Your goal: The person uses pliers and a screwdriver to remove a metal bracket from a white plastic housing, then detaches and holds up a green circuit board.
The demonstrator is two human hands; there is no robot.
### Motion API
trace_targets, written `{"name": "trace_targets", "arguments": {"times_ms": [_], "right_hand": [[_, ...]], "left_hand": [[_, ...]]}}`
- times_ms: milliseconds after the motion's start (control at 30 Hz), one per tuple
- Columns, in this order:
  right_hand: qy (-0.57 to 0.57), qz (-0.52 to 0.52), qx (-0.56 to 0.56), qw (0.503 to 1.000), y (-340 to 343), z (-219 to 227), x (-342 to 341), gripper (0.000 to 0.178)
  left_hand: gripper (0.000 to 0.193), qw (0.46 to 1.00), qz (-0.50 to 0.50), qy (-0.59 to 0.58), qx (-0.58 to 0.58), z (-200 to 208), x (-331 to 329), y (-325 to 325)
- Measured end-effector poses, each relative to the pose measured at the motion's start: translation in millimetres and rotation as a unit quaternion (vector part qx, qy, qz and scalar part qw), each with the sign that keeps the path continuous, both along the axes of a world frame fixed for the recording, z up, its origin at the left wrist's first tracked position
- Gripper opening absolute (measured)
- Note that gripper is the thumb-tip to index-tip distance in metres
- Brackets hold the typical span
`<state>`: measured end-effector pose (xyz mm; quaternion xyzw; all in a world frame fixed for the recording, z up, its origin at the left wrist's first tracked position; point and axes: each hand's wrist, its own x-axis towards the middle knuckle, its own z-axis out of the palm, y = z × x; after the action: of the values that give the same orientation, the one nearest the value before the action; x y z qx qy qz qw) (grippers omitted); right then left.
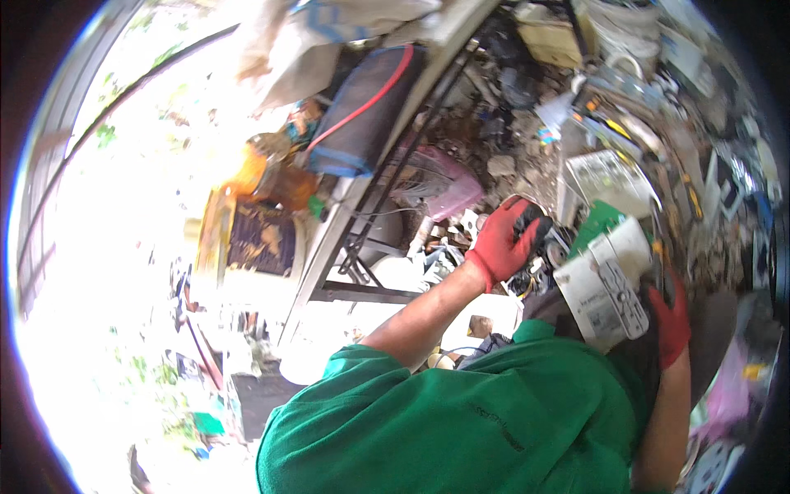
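Note:
On my lap is a boxy white plastic housing [588, 300] with a slotted pale plate on its side, tilted. A green circuit board [599, 226] shows at its far side. My right hand [673, 321], in a red glove, is closed at the housing's right edge; its fingertips are partly hidden. A thin tool with an orange part [658, 247] rises just beyond that hand; whether the hand touches it I cannot tell. My left hand [508, 240], in a red glove with black fingertips, hovers left of the board with fingers curled, over small metal parts. Anything inside its fingers is hidden.
A metal frame [362, 206] stands to the left, with a dark rolled bag [370, 111] on top. Further left are an orange container [251, 169] and a broken housing. Beyond my hands lie a white tray [611, 181], several hand tools [617, 128], pink plastic [448, 181] and rubble.

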<state>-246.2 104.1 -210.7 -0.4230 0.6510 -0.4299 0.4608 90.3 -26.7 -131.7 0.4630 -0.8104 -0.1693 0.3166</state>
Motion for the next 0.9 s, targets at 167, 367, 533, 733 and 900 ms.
{"name": "trace_targets", "arguments": {"times_ms": [167, 367, 533, 733, 900], "right_hand": [[-0.043, 0.005, -0.013, 0.999, 0, -12, 6, 0.065], [-0.087, 0.001, -0.012, 0.996, 3, -4, 6, 0.064], [-0.071, 0.004, -0.023, 0.997, 7, -12, 4, 0.061], [0.037, 0.058, -0.024, 0.997, 7, -16, -8, 0.06], [-0.062, 0.055, -0.026, 0.996, -1, -10, 13, 0.061]], "left_hand": [[0.013, 0.988, 0.04, -0.112, -0.097, 135, 62, 31], [0.019, 0.85, 0.341, -0.392, -0.083, 224, 133, 52], [0.027, 0.744, 0.42, -0.514, 0.073, 252, 140, 54], [0.033, 0.722, 0.426, -0.526, 0.143, 251, 167, 18], [0.026, 0.715, 0.489, -0.497, 0.049, 278, 118, 46]]}}
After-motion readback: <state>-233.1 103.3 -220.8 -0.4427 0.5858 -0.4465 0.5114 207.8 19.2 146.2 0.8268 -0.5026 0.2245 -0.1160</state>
